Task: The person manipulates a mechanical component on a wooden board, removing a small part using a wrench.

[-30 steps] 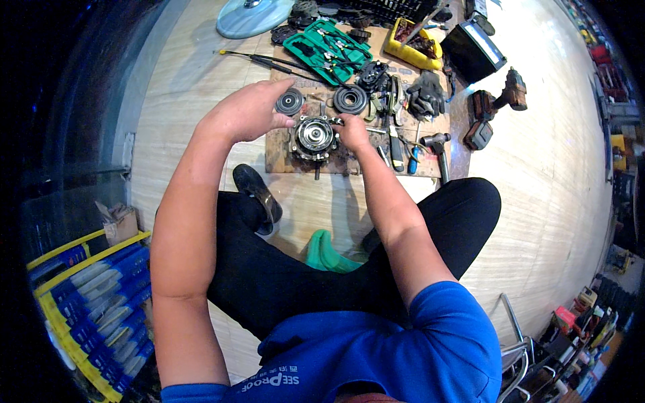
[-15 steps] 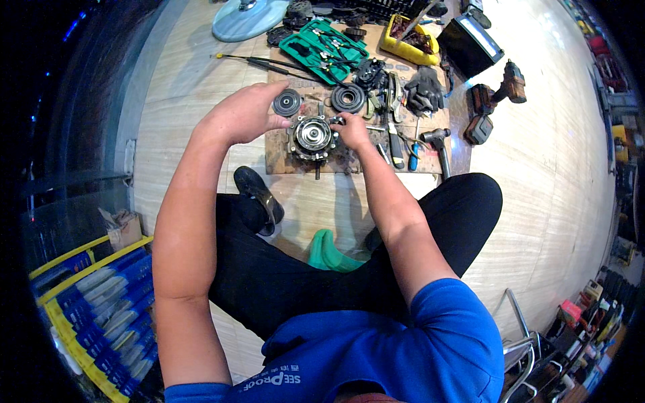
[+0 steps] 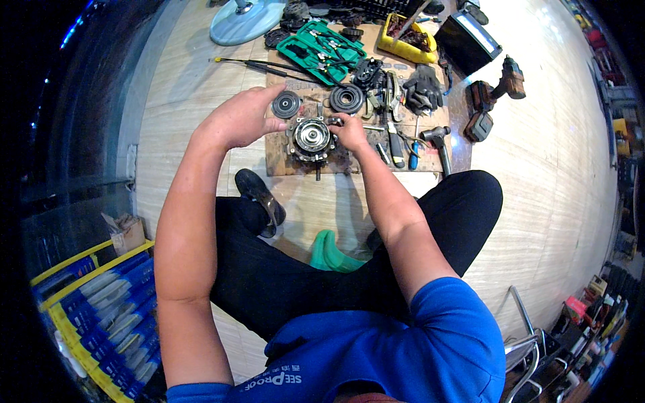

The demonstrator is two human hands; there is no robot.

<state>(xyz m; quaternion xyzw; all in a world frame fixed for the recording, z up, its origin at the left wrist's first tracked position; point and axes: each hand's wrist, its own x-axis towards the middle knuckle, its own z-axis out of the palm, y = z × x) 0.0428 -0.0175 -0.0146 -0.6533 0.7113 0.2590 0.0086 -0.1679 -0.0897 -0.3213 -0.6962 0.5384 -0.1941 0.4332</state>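
Observation:
A round metal compressor-like housing, shiny rings showing in its top, stands on the cardboard. On its left is my left hand, thumb and fingers apart. The thumb tip reaches the housing's edge; whether it touches is unclear. Just past those fingers lies a dark grooved disc. My right hand is at the housing's right side, fingers closed around the head of what looks like a ratchet wrench, its slim handle pointing right. Beyond this hand rests a black ring-shaped pulley.
Pliers sit in a green tool case at the far side. Right of the work are black gloves, a hammer, a blue-handled screwdriver and a cordless drill. A yellow tray and black battery stand farther off.
The view has shifted very slightly. Both hands keep nearly the same places and grips around the housing.

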